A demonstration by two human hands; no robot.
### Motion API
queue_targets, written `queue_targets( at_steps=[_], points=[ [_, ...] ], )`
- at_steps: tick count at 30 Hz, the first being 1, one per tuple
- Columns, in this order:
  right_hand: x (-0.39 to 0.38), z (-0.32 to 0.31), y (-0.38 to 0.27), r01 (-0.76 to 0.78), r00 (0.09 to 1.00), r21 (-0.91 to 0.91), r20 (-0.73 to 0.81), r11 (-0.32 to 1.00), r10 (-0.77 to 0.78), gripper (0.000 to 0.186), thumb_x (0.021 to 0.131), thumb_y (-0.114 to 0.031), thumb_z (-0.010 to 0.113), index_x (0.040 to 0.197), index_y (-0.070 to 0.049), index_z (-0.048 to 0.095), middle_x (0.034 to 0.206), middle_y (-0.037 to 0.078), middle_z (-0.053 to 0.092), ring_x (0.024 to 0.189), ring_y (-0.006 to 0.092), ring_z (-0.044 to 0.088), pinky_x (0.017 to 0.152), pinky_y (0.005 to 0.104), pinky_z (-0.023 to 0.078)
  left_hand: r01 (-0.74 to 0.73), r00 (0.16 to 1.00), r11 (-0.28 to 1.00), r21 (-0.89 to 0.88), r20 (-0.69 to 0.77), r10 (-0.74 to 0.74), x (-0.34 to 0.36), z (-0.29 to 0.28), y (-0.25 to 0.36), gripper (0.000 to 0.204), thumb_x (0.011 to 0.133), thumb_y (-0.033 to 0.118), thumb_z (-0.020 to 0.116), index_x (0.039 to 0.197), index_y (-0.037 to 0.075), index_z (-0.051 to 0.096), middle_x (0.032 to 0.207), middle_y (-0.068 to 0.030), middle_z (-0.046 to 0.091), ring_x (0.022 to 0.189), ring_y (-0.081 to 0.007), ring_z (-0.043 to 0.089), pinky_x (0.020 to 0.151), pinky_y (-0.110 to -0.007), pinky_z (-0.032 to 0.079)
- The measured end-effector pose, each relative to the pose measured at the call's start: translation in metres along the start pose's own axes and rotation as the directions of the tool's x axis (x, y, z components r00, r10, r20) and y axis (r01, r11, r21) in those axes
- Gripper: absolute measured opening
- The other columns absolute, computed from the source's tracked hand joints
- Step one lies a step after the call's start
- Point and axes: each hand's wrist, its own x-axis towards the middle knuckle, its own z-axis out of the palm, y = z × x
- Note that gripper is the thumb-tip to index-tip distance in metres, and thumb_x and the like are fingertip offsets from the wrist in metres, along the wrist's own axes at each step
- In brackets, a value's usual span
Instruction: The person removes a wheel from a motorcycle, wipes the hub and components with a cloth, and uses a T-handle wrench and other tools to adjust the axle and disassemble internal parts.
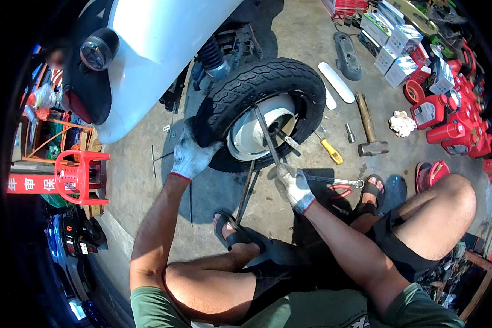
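Note:
A black tire (246,79) on a white rim (246,131) is in front of me on the concrete. My left hand (194,156), in a white work glove, grips the tire's left side. My gloved right hand (292,183) is closed around a metal tire lever (269,136), whose tip reaches the inner edge of the tire at the top of the rim. A second bar (245,194) slants from the lower rim toward my left foot. An axle fitting (287,141) sticks out of the hub. A wrench (339,180) and red-handled pliers (341,191) are right of my right hand.
A white scooter (142,49) fills the upper left; a person (56,71) is behind it. A red plastic chair (82,177) stands left. A hammer (374,147), yellow screwdriver (331,150) and white rag (402,123) lie right, with boxes (402,71) and red containers (459,120) beyond.

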Motion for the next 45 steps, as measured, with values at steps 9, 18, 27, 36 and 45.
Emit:
queue_targets(
  at_steps=[9, 18, 27, 36, 45],
  points=[
    [-0.004, 0.028, -0.050, -0.196, 0.981, -0.043, -0.011, 0.980, 0.195, 0.038, 0.102, -0.037, 0.049, 0.093, -0.002, 0.062, 0.056, -0.005, 0.043, 0.041, 0.0053, 0.034, 0.038, 0.0234, 0.023, 0.019, 1.000, 1.000, 0.018, 0.012, -0.019, -0.004, -0.007, 0.009, 0.084, 0.071, 0.034, 0.082, 0.137, 0.002, 0.039, 0.132, -0.0234, 0.054, 0.123, -0.0376, 0.053, 0.104, -0.044, 0.043],
    [-0.053, 0.038, -0.120, -0.511, 0.860, 0.558, 0.313, 0.654, 0.404, 0.029, 0.102, -0.020, 0.041, 0.114, 0.003, 0.054, 0.068, -0.005, 0.044, 0.047, 0.0035, 0.034, 0.041, 0.0191, 0.026, 0.022, 0.999, 1.000, -0.017, 0.029, -0.021, 0.001, -0.004, 0.000, 0.088, 0.072, 0.034, 0.081, 0.139, 0.001, 0.036, 0.133, -0.0254, 0.053, 0.124, -0.0392, 0.053, 0.104, -0.044, 0.044],
    [-0.048, 0.102, -0.182, -0.551, 0.820, 0.834, 0.533, 0.035, 0.208, 0.033, 0.104, -0.024, 0.041, 0.072, -0.013, 0.042, 0.060, -0.004, 0.039, 0.047, 0.0086, 0.041, 0.044, 0.0253, 0.040, 0.106, 0.992, 0.994, -0.028, 0.067, -0.104, 0.003, -0.005, 0.000, 0.092, 0.072, 0.036, 0.082, 0.141, 0.000, 0.034, 0.134, -0.0263, 0.053, 0.124, -0.0395, 0.053, 0.104, -0.044, 0.044],
    [-0.039, 0.111, -0.194, -0.614, 0.788, 0.765, 0.586, 0.191, 0.187, 0.025, 0.100, -0.013, 0.038, 0.075, -0.011, 0.043, 0.063, -0.005, 0.038, 0.047, 0.0062, 0.036, 0.044, 0.0209, 0.033, -0.068, 0.998, 0.987, 0.143, 0.025, 0.065, 0.034, -0.033, 0.047, 0.095, 0.076, 0.047, 0.076, 0.146, 0.001, 0.033, 0.146, -0.0242, 0.041, 0.137, -0.0379, 0.039, 0.114, -0.042, 0.033],
    [-0.006, 0.068, -0.233, -0.551, 0.821, 0.503, 0.469, 0.666, 0.324, 0.022, 0.101, -0.024, 0.050, 0.101, -0.004, 0.060, 0.083, 0.006, 0.065, 0.070, 0.0172, 0.065, 0.063, 0.0306, 0.055, -0.147, 0.989, 0.989, 0.033, 0.008, 0.147, 0.057, -0.025, 0.063, 0.075, 0.077, 0.026, 0.078, 0.138, 0.001, 0.042, 0.131, -0.0218, 0.057, 0.119, -0.0335, 0.057, 0.103, -0.038, 0.044]
  ],
)
